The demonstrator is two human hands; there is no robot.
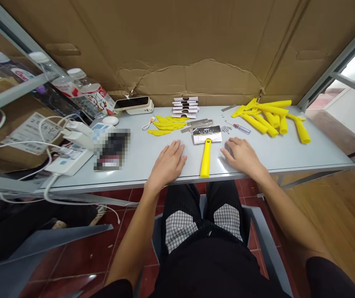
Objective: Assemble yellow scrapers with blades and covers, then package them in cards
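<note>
My left hand (168,162) lies flat on the grey table (136,161), fingers stretched out, holding nothing. My right hand (241,155) rests palm down on the other side, also holding nothing. Between them is a yellow scraper-like tool (206,159), its handle toward me and its head end over a black and white card (199,138). Behind the card are thin metal blades (200,123) and flat yellow pieces (167,124). Small screws (226,129) and a screwdriver (241,128) sit beyond my right hand. Several yellow handles (270,118) are piled at the back right.
A stack of white packets (185,107) and a phone (132,103) are at the back. On the left are a power strip (68,161) with cables, a blurred dark item (112,150) and bottles (96,97). A cardboard sheet (189,45) stands behind.
</note>
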